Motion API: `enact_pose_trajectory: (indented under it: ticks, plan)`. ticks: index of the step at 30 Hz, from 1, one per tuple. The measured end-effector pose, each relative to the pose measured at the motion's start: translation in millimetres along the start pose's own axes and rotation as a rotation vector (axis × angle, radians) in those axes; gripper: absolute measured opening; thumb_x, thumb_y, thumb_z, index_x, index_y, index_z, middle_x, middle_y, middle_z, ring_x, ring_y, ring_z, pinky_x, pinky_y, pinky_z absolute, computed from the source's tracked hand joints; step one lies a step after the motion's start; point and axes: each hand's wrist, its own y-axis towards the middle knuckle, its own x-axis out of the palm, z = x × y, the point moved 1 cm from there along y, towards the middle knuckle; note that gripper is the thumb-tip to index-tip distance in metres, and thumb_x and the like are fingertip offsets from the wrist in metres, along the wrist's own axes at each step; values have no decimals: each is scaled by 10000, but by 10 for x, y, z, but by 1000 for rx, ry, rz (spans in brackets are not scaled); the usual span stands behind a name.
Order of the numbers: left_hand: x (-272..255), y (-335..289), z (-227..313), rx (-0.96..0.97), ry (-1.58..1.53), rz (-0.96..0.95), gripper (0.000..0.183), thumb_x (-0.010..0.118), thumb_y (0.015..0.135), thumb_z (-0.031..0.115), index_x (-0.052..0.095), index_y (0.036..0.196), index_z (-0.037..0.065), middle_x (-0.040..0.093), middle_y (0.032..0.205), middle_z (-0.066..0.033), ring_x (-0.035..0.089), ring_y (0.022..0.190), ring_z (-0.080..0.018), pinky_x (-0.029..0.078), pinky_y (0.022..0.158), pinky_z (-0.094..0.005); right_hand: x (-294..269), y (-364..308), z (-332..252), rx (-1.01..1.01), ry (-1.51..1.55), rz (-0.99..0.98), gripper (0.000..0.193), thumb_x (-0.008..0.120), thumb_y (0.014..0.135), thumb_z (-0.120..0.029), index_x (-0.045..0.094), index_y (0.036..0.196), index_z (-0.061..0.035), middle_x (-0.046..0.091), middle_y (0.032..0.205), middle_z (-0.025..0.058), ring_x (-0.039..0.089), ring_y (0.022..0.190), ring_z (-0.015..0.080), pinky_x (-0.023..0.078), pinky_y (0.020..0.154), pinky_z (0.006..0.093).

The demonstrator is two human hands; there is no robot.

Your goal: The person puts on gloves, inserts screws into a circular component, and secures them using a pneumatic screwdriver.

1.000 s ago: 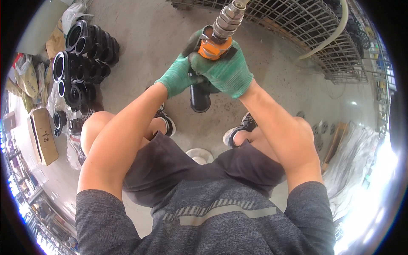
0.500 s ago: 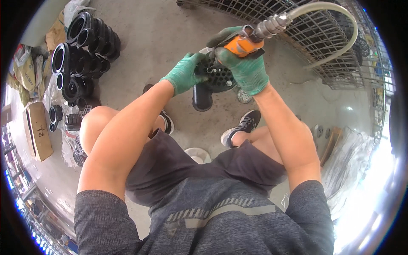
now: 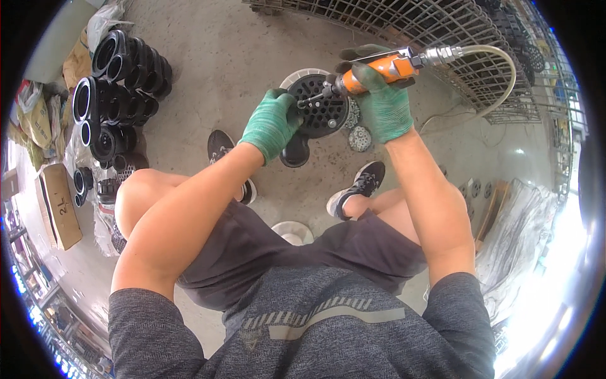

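Step, as judged: alignment of bit (image 3: 311, 99) with black perforated part (image 3: 323, 112), upper centre of frame | orange air tool (image 3: 390, 66) gripped in right hand (image 3: 386, 104) | left hand (image 3: 270, 123) curled at part's left edge, grip unclear | called for: bit to be squared, part steadied

The floor (image 3: 183, 120) is of grey concrete, with small dark stains on it. On its left side stand black plastic ring-shaped parts (image 3: 129, 98), placed close together in rows. Nearer to the person there is a long brown cardboard box (image 3: 61, 205). At the upper right stands a large grey metal wire cage (image 3: 454, 69). Below it, at the right side, a crumpled whitish sheet (image 3: 521, 230) lies spread beside a narrow brown board (image 3: 493, 215).
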Motion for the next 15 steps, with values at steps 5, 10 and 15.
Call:
enact_pose_trajectory:
  ticks: [5,10,15]
  plan:
    - [70,-29,87,-206,-176,6,385,761,832,120,667,1186,2,621,1253,-225,645,1120,-377,530,967,-425,-292,-25,127,170,185,211,371,769,887,-131,576,1198,-74,671,1133,124,678,1104,268,615,845,451]
    - [130,51,-76,-151,-190,1,371,722,856,64,621,1211,35,593,1202,-199,639,1078,-358,535,954,-406,-520,37,274,288,337,372,320,732,917,-145,570,1183,-73,675,1135,118,688,1075,315,614,831,502]
    - [174,92,-94,-147,-227,17,338,716,866,23,620,1188,55,570,1174,-172,627,1041,-325,534,945,-383,-586,42,367,331,366,451,273,665,982,-213,537,1177,-71,676,1122,142,693,1070,351,625,841,538]
